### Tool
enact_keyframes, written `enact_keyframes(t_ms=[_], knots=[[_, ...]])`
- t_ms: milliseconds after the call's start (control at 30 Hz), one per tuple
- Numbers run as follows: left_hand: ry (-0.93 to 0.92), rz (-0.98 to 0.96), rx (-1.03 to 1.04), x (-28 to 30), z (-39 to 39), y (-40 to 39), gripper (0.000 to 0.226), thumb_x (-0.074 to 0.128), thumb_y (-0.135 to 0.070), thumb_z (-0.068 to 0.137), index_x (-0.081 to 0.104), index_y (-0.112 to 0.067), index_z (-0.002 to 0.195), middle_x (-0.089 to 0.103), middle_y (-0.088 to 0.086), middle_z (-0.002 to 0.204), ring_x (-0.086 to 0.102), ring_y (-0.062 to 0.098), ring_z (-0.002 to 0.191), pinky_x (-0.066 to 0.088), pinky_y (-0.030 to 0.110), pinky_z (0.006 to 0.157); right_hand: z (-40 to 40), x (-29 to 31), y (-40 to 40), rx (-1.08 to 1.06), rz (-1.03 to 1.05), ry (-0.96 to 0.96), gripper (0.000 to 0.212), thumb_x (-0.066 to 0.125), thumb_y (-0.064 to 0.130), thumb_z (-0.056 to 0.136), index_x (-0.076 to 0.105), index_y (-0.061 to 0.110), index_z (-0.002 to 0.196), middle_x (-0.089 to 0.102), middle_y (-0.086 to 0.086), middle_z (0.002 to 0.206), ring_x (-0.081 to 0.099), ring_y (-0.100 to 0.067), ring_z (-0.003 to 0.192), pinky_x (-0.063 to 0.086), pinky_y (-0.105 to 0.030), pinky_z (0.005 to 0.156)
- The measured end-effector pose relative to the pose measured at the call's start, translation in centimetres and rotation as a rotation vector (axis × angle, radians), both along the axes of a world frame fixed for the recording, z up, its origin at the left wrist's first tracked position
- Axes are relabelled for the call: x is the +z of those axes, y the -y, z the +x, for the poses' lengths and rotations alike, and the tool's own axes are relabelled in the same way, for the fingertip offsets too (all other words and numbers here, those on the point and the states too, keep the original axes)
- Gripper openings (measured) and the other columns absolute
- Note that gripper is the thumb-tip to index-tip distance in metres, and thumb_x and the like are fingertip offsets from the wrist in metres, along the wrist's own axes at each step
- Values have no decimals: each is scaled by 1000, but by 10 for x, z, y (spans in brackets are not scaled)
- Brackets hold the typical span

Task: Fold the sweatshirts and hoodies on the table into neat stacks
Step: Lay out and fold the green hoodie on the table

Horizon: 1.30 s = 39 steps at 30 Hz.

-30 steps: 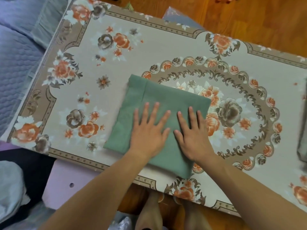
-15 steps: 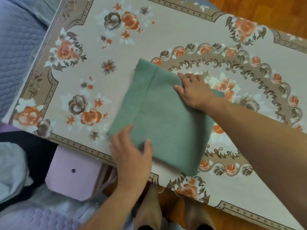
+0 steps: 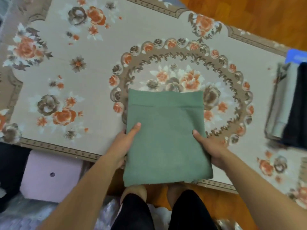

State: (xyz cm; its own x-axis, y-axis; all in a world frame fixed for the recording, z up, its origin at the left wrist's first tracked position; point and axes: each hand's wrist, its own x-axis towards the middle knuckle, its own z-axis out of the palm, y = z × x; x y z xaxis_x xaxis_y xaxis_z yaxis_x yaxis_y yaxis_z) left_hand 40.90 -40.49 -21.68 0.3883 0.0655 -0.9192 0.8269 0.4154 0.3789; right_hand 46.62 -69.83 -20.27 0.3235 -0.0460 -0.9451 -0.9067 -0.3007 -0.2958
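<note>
Green folded sweatshirt [image 3: 166, 135] sits at the near edge of the floral table [image 3: 93, 63], left hand [image 3: 123, 143] and right hand [image 3: 210, 146] both gripping its sides, thumbs on top.

Readable text: none.
Tablecloth [image 3: 103, 67]: flower and scroll patterns only, no letters or numbers.
Sweatshirt [image 3: 166, 140]: plain green on the tablecloth's near edge, no label or logo showing.
Stack [image 3: 289, 103]: grey and dark folded clothes to the right of the sweatshirt, blurred, no print legible.
Blue thing [image 3: 297, 57]: just beyond the stack, blurred; any marking on it cannot be read.
</note>
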Motion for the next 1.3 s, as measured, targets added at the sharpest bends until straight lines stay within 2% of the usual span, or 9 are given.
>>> enact_keyframes(t_ms=[133,367,533,667,767,833,933,1133,1300], knots=[[8,-174,-28,21,-6,38,50,67,-43,91,63,-21,136,74,9,121,72,30,109,59,49,91,-41,14,37,-272,144,-38,41,65,41,94,65,15,127,73,-12,119,71,-33,109,50,-53,102],[103,36,44,64,-4,132,58,69,-46,79,66,-18,130,76,13,116,75,34,100,64,46,75,-24,50,121,-277,143,251,32,69,25,93,68,11,121,76,-13,109,74,-31,97,58,-45,88],[150,-19,72,90,34,253,79,79,-56,67,63,-21,136,73,12,122,75,31,100,63,43,67,4,81,242,-165,16,492,39,73,50,83,70,28,115,77,8,107,73,-15,100,57,-43,92],[235,-129,6,112,86,369,59,64,-44,83,63,-18,136,70,15,128,72,34,109,63,50,80,35,123,364,-222,-84,637,23,74,35,90,70,22,109,77,5,106,73,-11,94,59,-34,82],[381,-159,-76,142,137,445,59,70,-42,87,60,-15,139,68,16,132,68,36,117,57,54,94,67,159,441,-259,-140,754,50,79,57,74,70,25,111,77,1,109,73,-21,98,57,-43,87],[486,-160,-114,152,171,483,57,67,-41,89,60,-13,138,68,16,131,67,36,119,54,54,99,90,169,481,-316,-163,841,46,74,56,75,70,27,111,76,0,110,72,-21,98,55,-40,86],[575,-83,-190,143,211,527,49,64,-41,94,62,-13,134,71,12,126,69,33,116,56,49,97,122,153,522,-373,-193,885,22,66,37,94,68,27,114,75,0,114,71,-22,103,55,-41,88],[402,237,-555,70,221,561,71,47,-73,87,51,-30,143,66,-3,136,66,19,119,49,45,108,148,65,537,-204,-444,668,42,56,42,100,59,14,131,65,-8,129,60,-29,114,43,-35,87],[411,248,-353,79,223,568,35,52,-47,104,62,-23,127,76,-4,113,74,16,98,59,44,92,155,72,535,-238,-542,743,37,55,34,102,57,14,132,63,-9,129,58,-30,117,44,-40,95]])
